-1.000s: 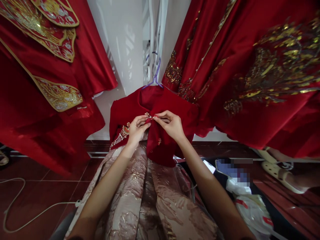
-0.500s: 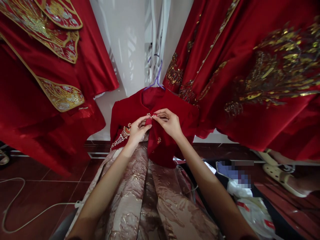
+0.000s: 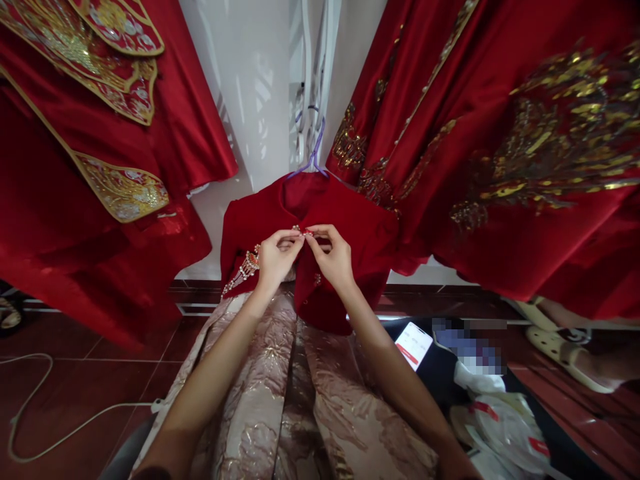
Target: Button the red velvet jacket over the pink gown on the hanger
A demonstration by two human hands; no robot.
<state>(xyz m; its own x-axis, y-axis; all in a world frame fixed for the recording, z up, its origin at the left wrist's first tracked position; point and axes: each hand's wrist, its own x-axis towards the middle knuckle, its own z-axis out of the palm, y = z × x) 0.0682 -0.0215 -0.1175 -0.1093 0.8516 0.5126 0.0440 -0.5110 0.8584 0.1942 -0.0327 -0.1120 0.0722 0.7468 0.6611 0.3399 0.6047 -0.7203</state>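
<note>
A short red jacket hangs in front of me on a purple hanger. My left hand pinches its front edge at chest height. Close beside it, my right hand is closed in a pinch at the same spot, fingertips nearly touching. Small beads show around the fingertips, but the exact piece between them is mostly hidden. Lower on the front sits a beaded flower-shaped button. A beaded tassel ornament lies on the jacket's left side, partly behind my left hand.
Red garments with gold embroidery hang left and right. Pinkish brocade fabric spreads below my arms. On a dark surface at right are a lit phone and a clear plastic container. Another person's clog and a white cable are visible.
My right hand has moved slightly down and left, its fingers more curled, bringing both sets of fingertips together. My right forearm has shifted left, uncovering more of the phone and the container.
</note>
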